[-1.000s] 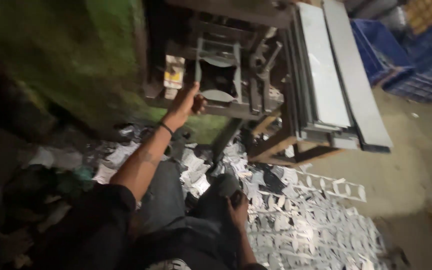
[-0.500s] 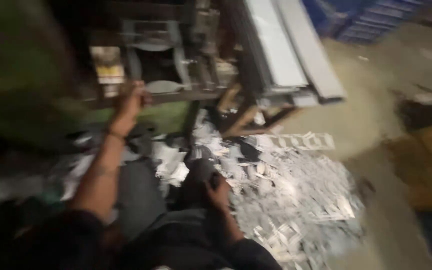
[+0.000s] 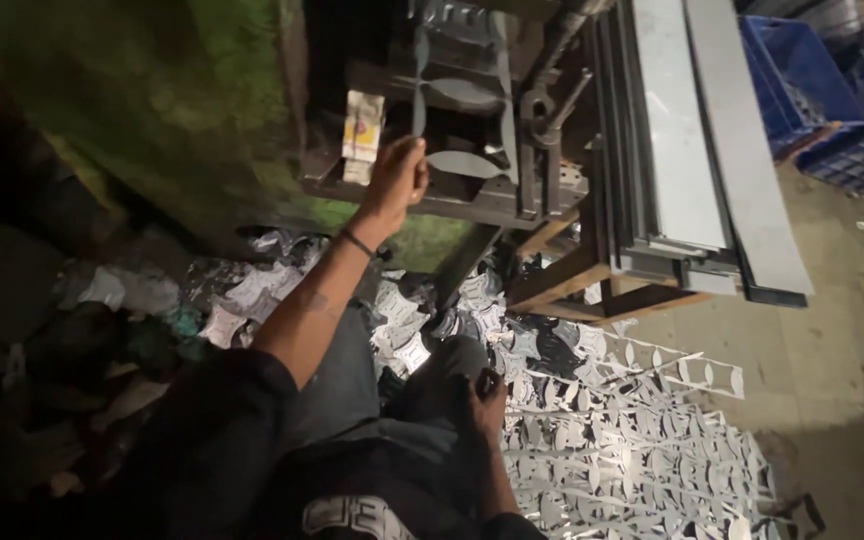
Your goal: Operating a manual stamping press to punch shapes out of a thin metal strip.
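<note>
Sheet-metal strip sits in the press die, running up from my left hand toward 12 o'clock, with leaf-shaped cutouts already in it. My left fingers are closed narrow on its near end at the front edge of the press bed. My right hand is down on my knee at 5 o'clock; something small and dark is by the fingers, but I cannot tell if they grip it or how far they are closed.

Handling judgement: thin gauge, so light, but long and punched out, so it will flex and whip if held by one end only. Stamped edges look raw, likely sharp. Surface is bare shiny metal, possibly oily, so slippery. Best hold is a pinch on the solid web between cutouts, flat faces not edges, keeping fingers clear of the die opening.

Around it: stack of blank sheet strips at 2 o'clock on a wooden frame, punched scrap skeletons piled on the floor at 4 o'clock, blue crates beyond.
</note>
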